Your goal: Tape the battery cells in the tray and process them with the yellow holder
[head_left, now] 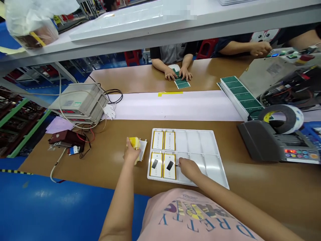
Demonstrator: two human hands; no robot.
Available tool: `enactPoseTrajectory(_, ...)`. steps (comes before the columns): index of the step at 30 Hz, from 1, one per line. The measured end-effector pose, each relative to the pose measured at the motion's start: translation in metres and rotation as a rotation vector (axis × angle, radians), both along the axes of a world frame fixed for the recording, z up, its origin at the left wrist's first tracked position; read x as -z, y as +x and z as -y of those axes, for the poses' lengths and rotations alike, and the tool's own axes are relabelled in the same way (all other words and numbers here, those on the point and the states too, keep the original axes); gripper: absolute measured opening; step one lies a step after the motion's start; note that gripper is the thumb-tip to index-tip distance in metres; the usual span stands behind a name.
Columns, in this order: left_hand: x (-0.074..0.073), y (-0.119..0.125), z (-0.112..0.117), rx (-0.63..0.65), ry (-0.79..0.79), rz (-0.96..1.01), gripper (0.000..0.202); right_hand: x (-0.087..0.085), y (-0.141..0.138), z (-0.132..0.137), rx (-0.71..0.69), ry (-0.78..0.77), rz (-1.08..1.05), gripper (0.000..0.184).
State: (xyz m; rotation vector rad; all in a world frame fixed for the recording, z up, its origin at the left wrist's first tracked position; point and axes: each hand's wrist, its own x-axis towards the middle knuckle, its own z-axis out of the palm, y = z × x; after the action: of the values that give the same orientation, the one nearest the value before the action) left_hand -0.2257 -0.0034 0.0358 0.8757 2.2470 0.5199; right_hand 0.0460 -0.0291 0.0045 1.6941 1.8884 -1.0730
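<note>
The person's left hand (pixel 131 152) closes its grip firmly around a blurred yellow object (pixel 134 143), just beside a small white rectangular piece (pixel 142 150) on the brown paper-covered worktop (pixel 100 170). The right hand (pixel 189 169) sits over a white plastic compartment tray (pixel 184 131), its grip curled, with a thin dark tip (pixel 176 165) showing at the fingers; whether it has hold of anything cannot be told. Four flat white packs with yellow borders (pixel 157 140) lie in the tray's left compartments, two above two, and the lower pair carry black strips (pixel 170 165), the nearer of them just beside the right hand. Across the worktop, a co-worker's hands (pixel 178 73) rest on a green sheet (pixel 182 83), and a grey tape dispenser (pixel 272 142) stands to the right.
</note>
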Motion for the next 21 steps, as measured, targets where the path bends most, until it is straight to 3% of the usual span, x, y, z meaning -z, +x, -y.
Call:
enactPoseTrajectory(3,0.009,0.011,-0.008,0.233,-0.309,-0.387,0.085,0.005,0.004,-0.003,0.077,-0.044,-0.041,0.040)
enactPoseTrajectory(5,0.014,0.019,-0.011,0.305,-0.399,-0.471,0.086,0.008,0.001,-0.002,0.160,-0.085,-0.117,0.045)
enactPoseTrajectory(9,0.014,0.027,-0.010,0.360,-0.414,-0.526,0.086,0.011,-0.016,0.002,0.298,-0.170,-0.266,0.041)
enactPoseTrajectory(12,0.004,0.026,-0.008,0.367,-0.373,-0.525,0.082,0.012,-0.022,0.000,0.328,-0.209,-0.319,0.035)
enactPoseTrajectory(15,-0.011,0.021,-0.007,0.412,-0.324,-0.554,0.067,0.003,-0.010,-0.010,0.348,-0.216,-0.385,0.035)
enactPoseTrajectory(18,-0.027,0.012,-0.005,0.358,-0.186,-0.461,0.062,-0.018,0.010,-0.025,0.368,-0.206,-0.474,0.037)
enactPoseTrajectory(19,-0.031,0.010,-0.003,0.296,-0.090,-0.350,0.067,-0.027,0.016,-0.031,0.380,-0.204,-0.515,0.039)
enactPoseTrajectory(21,-0.035,0.012,0.003,0.181,0.119,0.067,0.077,-0.046,0.022,-0.042,0.396,-0.194,-0.618,0.043)
